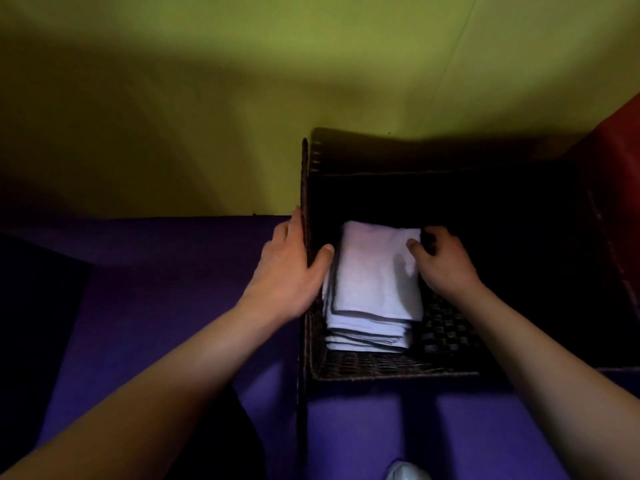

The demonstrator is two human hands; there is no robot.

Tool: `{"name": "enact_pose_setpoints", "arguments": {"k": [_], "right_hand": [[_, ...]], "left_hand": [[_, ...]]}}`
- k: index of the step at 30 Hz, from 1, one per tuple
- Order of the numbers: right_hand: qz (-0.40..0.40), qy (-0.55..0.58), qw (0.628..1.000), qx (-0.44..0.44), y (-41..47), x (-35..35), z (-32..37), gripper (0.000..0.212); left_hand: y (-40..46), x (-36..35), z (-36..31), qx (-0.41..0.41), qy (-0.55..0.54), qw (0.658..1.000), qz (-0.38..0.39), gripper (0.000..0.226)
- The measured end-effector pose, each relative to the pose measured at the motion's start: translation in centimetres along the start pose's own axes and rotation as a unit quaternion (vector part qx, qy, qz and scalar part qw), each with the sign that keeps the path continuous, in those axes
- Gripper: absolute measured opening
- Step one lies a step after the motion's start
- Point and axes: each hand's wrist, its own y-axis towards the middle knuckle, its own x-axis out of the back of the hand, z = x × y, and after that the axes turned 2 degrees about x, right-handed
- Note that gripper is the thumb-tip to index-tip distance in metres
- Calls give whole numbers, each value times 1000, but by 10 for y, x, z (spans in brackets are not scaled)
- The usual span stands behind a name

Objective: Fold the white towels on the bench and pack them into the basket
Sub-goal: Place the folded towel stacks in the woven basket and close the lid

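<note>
Basket [450,337]: dark wicker, sitting on the purple bench [166,306] against the green wall [207,98].
Towels [374,285]: white, folded, lying stacked inside the basket against its left wall.
Left hand [287,268]: gripping the basket's left wall [305,209], thumb hooking over inside, fingers outside; holding no towel.
Right hand [443,261]: fingers curling loosely, resting on the top towel's far right corner; whether it is pinching the cloth, I cannot tell.
Risk, stack: lower layers are fanning out at the near edge; dragging the top towel is likely to skew the pile.
Risk, fold: lifting the hand while cloth is clinging could pull the corner open.
Risk, basket: the left hand pushing sideways could shift the basket.
Object at bottom edge [405,472]: pale, too little showing to identify.
</note>
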Motion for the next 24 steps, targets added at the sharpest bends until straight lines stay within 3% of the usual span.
{"name": "enact_pose_setpoints", "arguments": {"k": [9,14,18,24], "right_hand": [[-59,-11,993,103,-62,49,64,51],[-79,-57,982,162,-104,81,100,52],[-72,-94,978,174,-155,104,142,54],[-72,-93,971,209,-241,141,250,54]], "left_hand": [[-22,16,-13,19,-5,1000,14,80],[-46,51,-31,-3,74,996,45,67],[-88,105,-56,-49,168,984,34,61],[-162,220,-94,-76,176,981,-4,52]]}}
